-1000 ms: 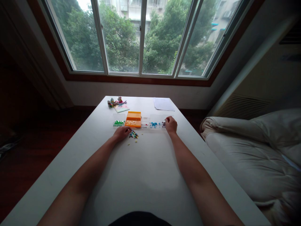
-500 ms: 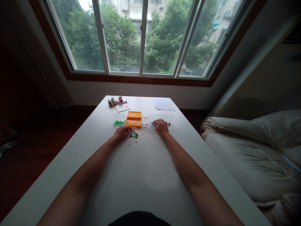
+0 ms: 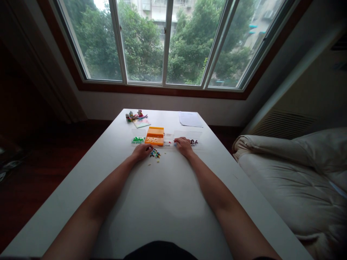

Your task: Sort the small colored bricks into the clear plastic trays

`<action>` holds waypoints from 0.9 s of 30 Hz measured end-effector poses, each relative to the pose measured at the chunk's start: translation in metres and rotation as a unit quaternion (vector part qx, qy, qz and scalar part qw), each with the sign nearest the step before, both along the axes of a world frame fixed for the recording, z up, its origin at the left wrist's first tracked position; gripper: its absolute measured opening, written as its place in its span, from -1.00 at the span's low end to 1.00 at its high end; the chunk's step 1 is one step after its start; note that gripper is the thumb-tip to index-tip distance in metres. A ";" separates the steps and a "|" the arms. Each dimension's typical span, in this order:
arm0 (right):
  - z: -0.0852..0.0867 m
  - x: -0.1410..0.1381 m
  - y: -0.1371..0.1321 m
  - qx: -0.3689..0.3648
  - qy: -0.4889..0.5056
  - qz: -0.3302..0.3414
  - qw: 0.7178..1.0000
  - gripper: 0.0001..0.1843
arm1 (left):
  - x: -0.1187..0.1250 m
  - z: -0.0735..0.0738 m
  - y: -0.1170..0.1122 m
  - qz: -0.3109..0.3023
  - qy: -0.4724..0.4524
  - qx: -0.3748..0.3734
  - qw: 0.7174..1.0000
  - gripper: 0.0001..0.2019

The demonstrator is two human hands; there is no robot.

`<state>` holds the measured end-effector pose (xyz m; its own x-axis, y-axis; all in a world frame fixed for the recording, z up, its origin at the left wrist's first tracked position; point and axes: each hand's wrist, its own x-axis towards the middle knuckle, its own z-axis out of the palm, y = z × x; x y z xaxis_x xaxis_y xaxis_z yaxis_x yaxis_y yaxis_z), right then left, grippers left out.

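Note:
My left hand (image 3: 141, 151) rests on the white table (image 3: 173, 202), its fingers curled and drawn together at the left edge of a small pile of mixed coloured beads (image 3: 155, 154). Whether a bead is between those fingertips is too small to see. Over the left part of a clear compartment box (image 3: 197, 134) is my right hand (image 3: 183, 146), fingers bent down and close together. Its fingertips hide most of the blue pieces beneath. Dark beads (image 3: 193, 142) lie in the box just right of that hand. An orange case (image 3: 155, 136) lies open between the hands, with small pale pieces in it.
A clear box of green beads (image 3: 138, 139) stands left of the orange case. Small figures (image 3: 130, 116) and a coloured card (image 3: 142, 123) lie at the back left, white paper (image 3: 190, 119) at the back right. A few loose yellow beads (image 3: 158, 161) lie before the pile. A sofa (image 3: 271, 173) is at the right.
My right hand has shifted slightly left over the clear box, showing more of the dark beads and covering more blue ones. The left hand stays by the pile. The view has moved slightly.

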<state>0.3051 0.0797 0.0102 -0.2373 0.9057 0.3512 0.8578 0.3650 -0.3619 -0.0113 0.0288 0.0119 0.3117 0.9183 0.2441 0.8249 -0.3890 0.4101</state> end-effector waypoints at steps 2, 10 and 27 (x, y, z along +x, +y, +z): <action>0.000 -0.001 0.000 -0.004 0.002 0.001 1.000 -0.69 | 0.000 -0.001 0.000 0.002 -0.001 0.003 1.000 -0.73; 0.000 -0.004 0.000 -0.008 -0.001 0.005 1.000 -0.70 | 0.002 -0.001 0.000 0.006 0.000 0.004 1.000 -0.73; 0.001 -0.002 -0.003 -0.001 -0.009 0.002 1.000 -0.63 | 0.003 0.001 -0.002 0.008 0.003 0.007 1.000 -0.73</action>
<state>0.3036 0.0768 0.0114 -0.2465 0.9055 0.3453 0.8628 0.3674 -0.3473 -0.0082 0.0271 0.0125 0.2977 0.9199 0.2552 0.8338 -0.3807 0.3998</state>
